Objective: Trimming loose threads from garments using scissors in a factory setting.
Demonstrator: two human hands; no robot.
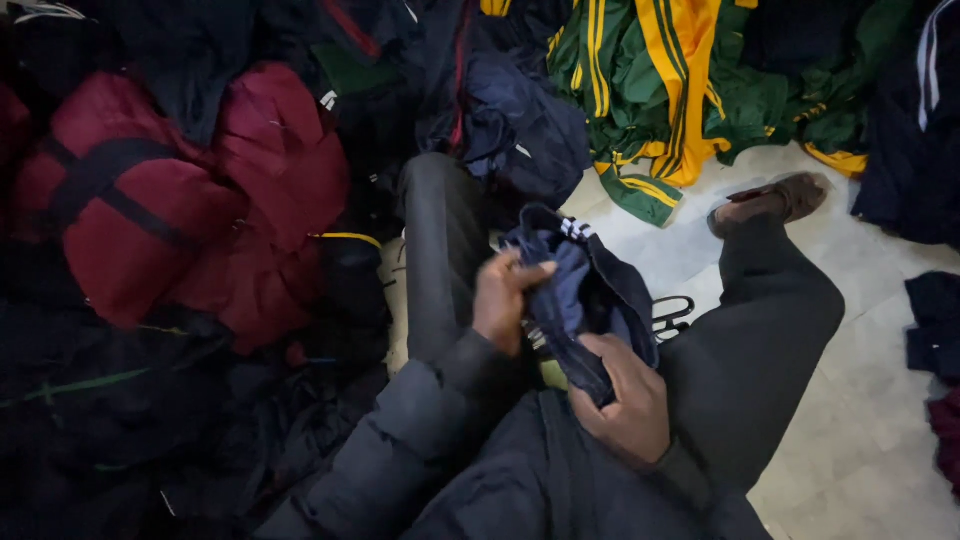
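Seated on the floor, the person grips a dark navy garment over the lap: left hand pinching its 9 o'clock edge, right hand clasping its 6 o'clock hem; maroon jackets piled at 9 o'clock

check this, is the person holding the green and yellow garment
No, both the left hand and the right hand grip a navy garment, while the green and yellow garment lies apart on the floor.

Pale floor under clothing heaps
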